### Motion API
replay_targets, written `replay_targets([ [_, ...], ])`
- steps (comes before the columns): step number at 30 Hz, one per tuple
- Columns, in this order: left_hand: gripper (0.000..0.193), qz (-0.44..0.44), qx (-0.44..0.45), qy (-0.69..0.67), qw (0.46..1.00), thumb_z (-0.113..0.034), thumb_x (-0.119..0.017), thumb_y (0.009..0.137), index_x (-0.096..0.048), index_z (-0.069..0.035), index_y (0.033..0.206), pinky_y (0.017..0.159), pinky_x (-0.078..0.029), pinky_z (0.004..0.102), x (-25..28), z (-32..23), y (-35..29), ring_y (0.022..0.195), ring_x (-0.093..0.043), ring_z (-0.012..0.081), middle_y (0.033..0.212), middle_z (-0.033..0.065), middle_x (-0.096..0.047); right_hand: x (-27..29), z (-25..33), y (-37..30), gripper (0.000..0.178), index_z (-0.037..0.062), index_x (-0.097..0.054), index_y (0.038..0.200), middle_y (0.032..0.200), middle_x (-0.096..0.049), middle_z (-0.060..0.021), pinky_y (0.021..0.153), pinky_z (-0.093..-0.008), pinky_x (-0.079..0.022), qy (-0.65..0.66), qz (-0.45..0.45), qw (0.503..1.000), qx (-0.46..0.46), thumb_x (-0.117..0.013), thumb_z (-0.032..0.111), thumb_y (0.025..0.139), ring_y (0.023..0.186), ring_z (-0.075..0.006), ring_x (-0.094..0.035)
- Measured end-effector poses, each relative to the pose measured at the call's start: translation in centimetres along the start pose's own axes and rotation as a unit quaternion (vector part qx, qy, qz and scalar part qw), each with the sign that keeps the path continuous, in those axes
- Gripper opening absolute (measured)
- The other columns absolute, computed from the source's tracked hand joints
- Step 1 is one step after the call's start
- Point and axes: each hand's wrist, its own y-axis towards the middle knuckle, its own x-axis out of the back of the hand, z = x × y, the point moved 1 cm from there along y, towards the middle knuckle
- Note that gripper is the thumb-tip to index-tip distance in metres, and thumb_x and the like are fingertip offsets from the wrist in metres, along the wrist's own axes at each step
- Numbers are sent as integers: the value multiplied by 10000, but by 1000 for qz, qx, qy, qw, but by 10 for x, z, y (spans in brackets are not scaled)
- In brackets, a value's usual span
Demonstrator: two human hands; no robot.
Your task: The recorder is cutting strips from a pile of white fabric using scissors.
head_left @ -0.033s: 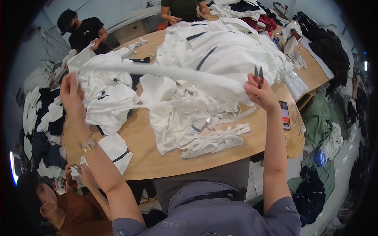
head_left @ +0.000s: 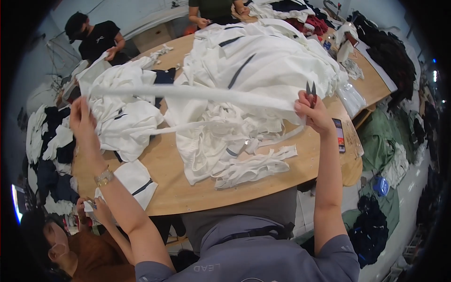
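A long white fabric strip (head_left: 202,92) is stretched nearly straight across the table, raised above the cloth. My left hand (head_left: 83,117), its wrist wearing a metal watch, closes on the strip's left end. At the other end, my right hand (head_left: 314,112) pinches the strip and also holds small dark-bladed thread snips (head_left: 310,88), blades pointing up. Below the strip lies a tangle of white garment pieces (head_left: 202,155). A bundle of cut white strips (head_left: 256,168) rests near the table's front edge.
White garments with dark stripes are heaped at the back (head_left: 263,56) and left (head_left: 127,110) of the wooden table (head_left: 183,199). A phone (head_left: 338,136) lies at right. One co-worker (head_left: 94,249) sits close at lower left; two others work across the table.
Both my hands have come down slightly, and the strip between them sits a little lower. My grip on the strip and the snips stays the same.
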Motion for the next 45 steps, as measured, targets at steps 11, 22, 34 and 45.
replay_targets([
  [11,126,328,14,246,912,-121,-526,832,-548,4,823,557,-423,268,-68,52,-113,585,-551,136,613,72,-564,-21,-52,-27,375,112,-311,602,557,-392,42,380,-172,-258,-138,-74,987,-16,-651,73,755,457,-27,-352],
  [22,36,391,88,61,914,-87,-540,842,-540,-51,842,479,-274,173,-109,-27,-162,542,-360,15,587,-51,-434,-135,-70,13,378,119,-287,648,541,-443,-2,353,-182,-286,76,147,985,-52,-643,102,774,376,-34,-350],
  [34,159,322,279,320,846,-156,-583,806,-558,0,820,558,-380,234,4,56,-169,617,-484,102,684,30,-535,-27,-55,-30,397,111,-299,595,538,-405,22,409,-196,-304,-184,52,967,-167,-654,157,767,498,-53,-447],
  [45,365,553,264,-200,765,-201,-611,805,-524,-32,1117,777,-402,263,-185,38,-260,839,-513,100,906,37,-574,-69,-47,-22,342,70,-336,648,560,-363,35,457,-217,-362,-243,152,954,-92,-637,153,789,516,-54,-460],
])
